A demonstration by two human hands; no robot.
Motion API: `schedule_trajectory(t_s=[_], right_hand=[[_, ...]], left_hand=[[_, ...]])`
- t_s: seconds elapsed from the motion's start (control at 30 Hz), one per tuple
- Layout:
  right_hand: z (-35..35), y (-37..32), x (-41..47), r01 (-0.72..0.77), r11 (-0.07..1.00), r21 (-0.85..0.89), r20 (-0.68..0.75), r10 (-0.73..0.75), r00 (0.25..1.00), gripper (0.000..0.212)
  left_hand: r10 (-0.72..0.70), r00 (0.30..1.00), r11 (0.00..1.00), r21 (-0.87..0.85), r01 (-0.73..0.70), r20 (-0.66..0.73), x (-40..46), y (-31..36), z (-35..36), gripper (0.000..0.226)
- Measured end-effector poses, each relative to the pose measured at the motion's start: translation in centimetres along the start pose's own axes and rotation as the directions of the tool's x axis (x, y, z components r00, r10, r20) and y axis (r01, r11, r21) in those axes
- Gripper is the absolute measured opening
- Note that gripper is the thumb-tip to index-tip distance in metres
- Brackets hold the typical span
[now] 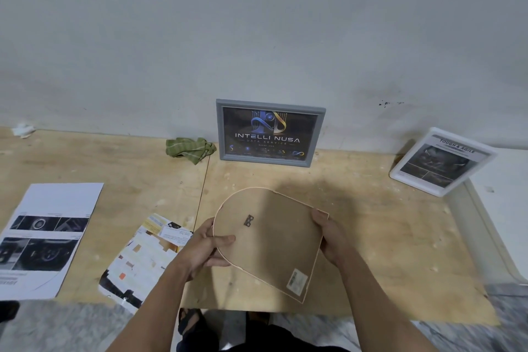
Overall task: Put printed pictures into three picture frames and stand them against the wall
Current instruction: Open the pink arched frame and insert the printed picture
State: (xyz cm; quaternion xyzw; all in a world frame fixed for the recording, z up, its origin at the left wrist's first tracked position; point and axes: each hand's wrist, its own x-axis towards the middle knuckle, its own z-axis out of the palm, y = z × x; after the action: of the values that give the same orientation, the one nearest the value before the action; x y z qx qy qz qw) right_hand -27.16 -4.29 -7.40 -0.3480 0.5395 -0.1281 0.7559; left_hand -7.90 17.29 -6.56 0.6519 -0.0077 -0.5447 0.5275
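While both hands hold the third frame back-side up, two frames already lean on the wall.

The left hand (210, 247) pinches the rounded edge of the brown frame back (274, 240), thumb on top and fingers curled beneath; the right hand (328, 237) clamps the opposite straight edge near the upper corner, thumb on top. The board is raised over the plywood table (385, 237), its long axis running from the curved end at upper left to the stickered corner (297, 281) at lower right, toward the person. A small metal hanger (249, 220) sits nearer the left hand. The grey frame (270, 133) stands straight ahead against the wall (257, 23); the white frame (441, 161) leans far right. The unused printed sheet (45, 234) lies well left, so the left hand is nearer. Judgement: this frame cannot be confirmed filled.
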Motion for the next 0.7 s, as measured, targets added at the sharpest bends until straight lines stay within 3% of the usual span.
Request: schedule_trajectory(t_s=[0.13, 0.27, 0.37, 0.43, 0.5, 0.57, 0.63, 0.7], right_hand=[[0.1, -1.0, -0.1, 0.001, 0.998, -0.062, 0.065, 0.003, 0.998, 0.028], [1.0, -0.9, -1.4, 0.083, 0.980, -0.179, 0.200, -0.047, 0.979, 0.028], [1.6, -0.3, -2.2, 0.131, 0.961, -0.244, 0.210, -0.079, 0.974, 0.036], [2.1, -0.8, -2.6, 0.208, 0.953, -0.219, 0.174, -0.172, 0.970, 0.041], [3.0, -1.7, -3.0, 0.384, 0.885, -0.264, 0.185, -0.344, 0.920, 0.038], [4.7, -2.3, -3.7, 0.612, 0.637, -0.468, 0.247, -0.571, 0.783, 0.020], [6.6, -1.9, -3.9, 0.762, 0.205, -0.615, 0.383, -0.766, 0.516, 0.022], [8.1, -0.9, -3.8, 0.816, -0.182, -0.549, 0.591, -0.775, 0.225, 0.011]], left_hand=[[0.053, 0.993, 0.998, -0.040, -0.058, -0.105, 0.7, 1.6, -0.5, 0.025], [0.109, 0.975, 0.991, -0.060, -0.122, -0.194, 1.5, 2.6, -0.5, 0.023], [0.133, 0.961, 0.987, -0.056, -0.151, -0.244, 2.0, 2.7, -0.5, 0.022], [0.153, 0.953, 0.987, -0.010, -0.162, -0.261, 2.1, 2.7, -0.4, 0.025], [0.163, 0.948, 0.987, 0.057, -0.153, -0.275, 2.2, 3.1, -0.4, 0.037], [0.116, 0.953, 0.993, 0.066, -0.101, -0.279, 1.6, 4.4, -0.2, 0.050], [0.037, 0.980, 0.995, -0.081, -0.054, -0.197, 0.7, 6.7, 0.2, 0.052], [0.034, 0.993, 0.982, -0.182, -0.054, -0.110, 0.0, 9.0, 0.2, 0.060]])
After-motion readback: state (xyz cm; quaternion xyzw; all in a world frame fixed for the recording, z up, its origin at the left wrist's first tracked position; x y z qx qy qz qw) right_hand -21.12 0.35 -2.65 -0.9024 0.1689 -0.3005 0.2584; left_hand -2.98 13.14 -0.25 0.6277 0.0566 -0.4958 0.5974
